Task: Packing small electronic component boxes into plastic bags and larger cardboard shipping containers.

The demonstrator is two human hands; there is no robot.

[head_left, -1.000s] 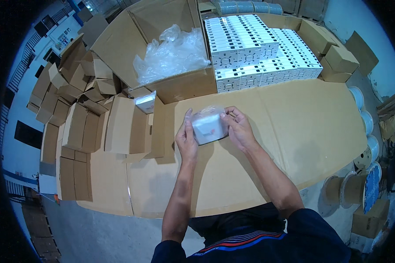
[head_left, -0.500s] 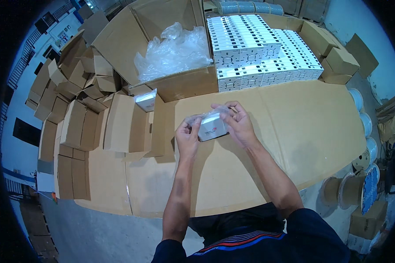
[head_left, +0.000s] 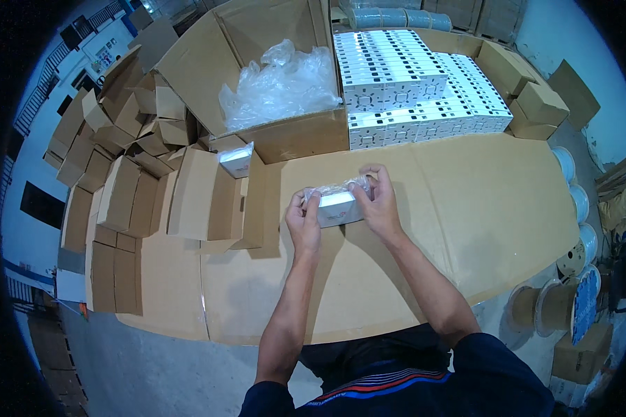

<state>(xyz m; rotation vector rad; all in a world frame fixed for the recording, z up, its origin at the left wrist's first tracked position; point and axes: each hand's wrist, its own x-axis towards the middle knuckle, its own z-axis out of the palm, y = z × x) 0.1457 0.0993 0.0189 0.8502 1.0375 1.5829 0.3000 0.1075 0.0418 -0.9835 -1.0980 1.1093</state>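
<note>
In the head view, a small white box [head_left: 340, 211], clear plastic [head_left: 335, 188] bunched at its twelve-o'clock edge, is held near centre over brown cardboard [head_left: 508, 201], by the left hand [head_left: 303, 224] at nine o'clock and right hand [head_left: 380, 214] at two. Its faint reddish print [head_left: 336, 215] cannot be read.

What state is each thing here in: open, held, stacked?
White box: held in both hands
Clear plastic: bunched along the box's far edge
Left hand: gripping
Right hand: gripping
Small carton: open, packet inside
Large carton: open, crumpled plastic inside
White units: stacked
Cartons at left: jumbled, many open
</note>
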